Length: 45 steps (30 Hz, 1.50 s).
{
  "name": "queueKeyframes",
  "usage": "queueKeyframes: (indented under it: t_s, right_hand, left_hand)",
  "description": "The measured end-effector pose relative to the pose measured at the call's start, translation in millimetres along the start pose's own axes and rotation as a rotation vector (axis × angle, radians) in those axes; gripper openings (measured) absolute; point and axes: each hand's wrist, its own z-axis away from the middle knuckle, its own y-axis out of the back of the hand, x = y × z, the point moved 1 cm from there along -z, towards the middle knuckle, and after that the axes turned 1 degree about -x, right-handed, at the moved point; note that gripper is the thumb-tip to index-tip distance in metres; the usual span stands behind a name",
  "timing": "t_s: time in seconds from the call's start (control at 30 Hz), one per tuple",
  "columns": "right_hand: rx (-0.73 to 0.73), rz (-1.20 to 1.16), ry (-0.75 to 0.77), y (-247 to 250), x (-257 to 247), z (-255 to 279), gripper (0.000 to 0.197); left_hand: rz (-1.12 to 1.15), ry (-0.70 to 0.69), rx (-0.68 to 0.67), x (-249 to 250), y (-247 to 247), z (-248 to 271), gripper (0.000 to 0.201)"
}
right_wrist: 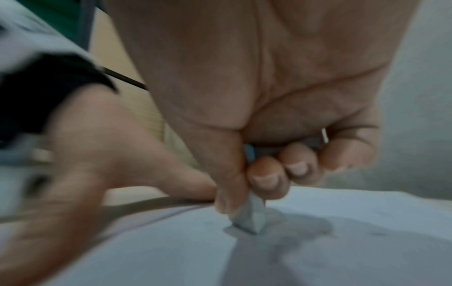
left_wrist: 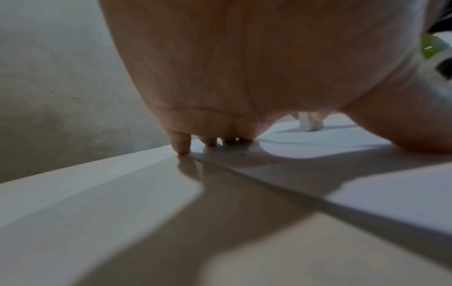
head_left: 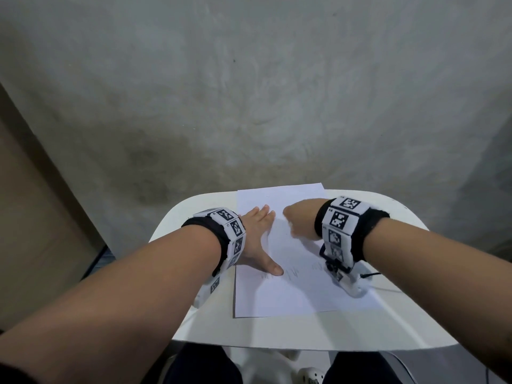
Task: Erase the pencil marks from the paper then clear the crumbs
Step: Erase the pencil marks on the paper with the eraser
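A white sheet of paper point(head_left: 299, 289) lies on a small white table point(head_left: 277, 333), with faint pencil marks point(head_left: 293, 274) across its middle. My left hand point(head_left: 260, 234) lies flat on the sheet's left part, fingers straight, thumb spread toward the marks. My right hand point(head_left: 300, 220) hovers over the upper middle of the sheet and pinches a white eraser point(right_wrist: 249, 216), whose lower corner touches the paper point(right_wrist: 342, 241). In the left wrist view the left hand's fingertips point(left_wrist: 182, 147) press at the sheet's edge, dark crumbs point(left_wrist: 242, 153) lie near them, and the eraser point(left_wrist: 309, 123) stands beyond.
A grey concrete floor point(head_left: 249, 92) surrounds the table. A brown board point(head_left: 33, 203) stands at the left. The table's near edge runs just above my knees point(head_left: 199, 367). A thin black cable point(head_left: 371, 274) trails from the right wrist mount.
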Motion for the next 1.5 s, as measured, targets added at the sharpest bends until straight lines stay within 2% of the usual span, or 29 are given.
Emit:
queueKeyframes:
  t_s: [0.1,0.2,0.27,0.3,0.4,0.53,0.67,0.77,0.8,0.93,1.07,1.1,1.17,1.2,1.23,1.3,1.37,1.5]
  right_hand:
    - [-0.062,-0.066,0.106,-8,-14,5,0.032]
    - [0.023,-0.218,0.018,-2,13,0,0.027]
    - [0.097,-0.242,-0.067,-1,30,-3,0.011]
    - [0.099,-0.217,-0.095,-1,33,-3,0.004]
    - [0.050,-0.139,-0.134,-10,32,-9,0.011]
    - [0.041,-0.100,-0.117,-10,31,-14,0.004]
    - [0.002,-0.032,-0.088,-8,22,-8,0.012]
    - [-0.068,-0.023,0.017,-16,4,1,0.038]
    - [-0.069,-0.042,0.019,-16,5,3,0.039]
    - [-0.014,-0.064,-0.095,-7,27,1,0.030]
    - [-0.059,0.014,0.054,-13,6,11,0.031]
    - [-0.070,-0.001,0.069,-14,8,11,0.026]
    - [-0.065,-0.005,0.001,-9,18,8,0.007]
    - [-0.069,0.019,-0.035,-6,21,7,0.005]
    - [-0.089,0.059,-0.025,-5,19,8,0.006]
    - [-0.102,0.131,0.041,-7,5,13,0.022]
    - [-0.099,0.103,0.114,-12,0,15,0.030]
    - [-0.095,0.075,-0.020,-2,15,11,0.034]
  left_hand:
    - [-0.002,-0.003,-0.005,1,0,5,0.130]
    - [0.021,-0.003,-0.004,-1,-2,10,0.129]
    - [0.014,0.006,-0.014,-2,-2,12,0.129]
    - [0.007,0.008,-0.018,-2,-1,13,0.129]
    - [-0.013,0.014,0.010,2,3,10,0.132]
    - [0.024,-0.015,0.067,17,4,3,0.133]
    - [0.013,-0.007,0.046,23,4,-5,0.134]
    - [0.013,-0.010,0.040,23,3,-8,0.137]
    - [0.018,-0.016,0.037,22,3,-8,0.136]
    - [0.011,-0.012,0.023,22,3,-5,0.134]
    - [-0.001,-0.026,0.042,23,5,-3,0.134]
    - [0.000,-0.035,0.041,23,5,-3,0.134]
    - [-0.012,-0.039,0.027,21,5,-2,0.133]
    - [-0.013,-0.034,0.022,21,5,-2,0.133]
    - [-0.011,-0.030,0.020,21,4,-2,0.133]
    - [-0.015,-0.027,0.023,22,6,-3,0.134]
    - [-0.012,-0.030,0.019,21,6,-4,0.135]
    - [-0.027,-0.028,0.014,19,2,-5,0.136]
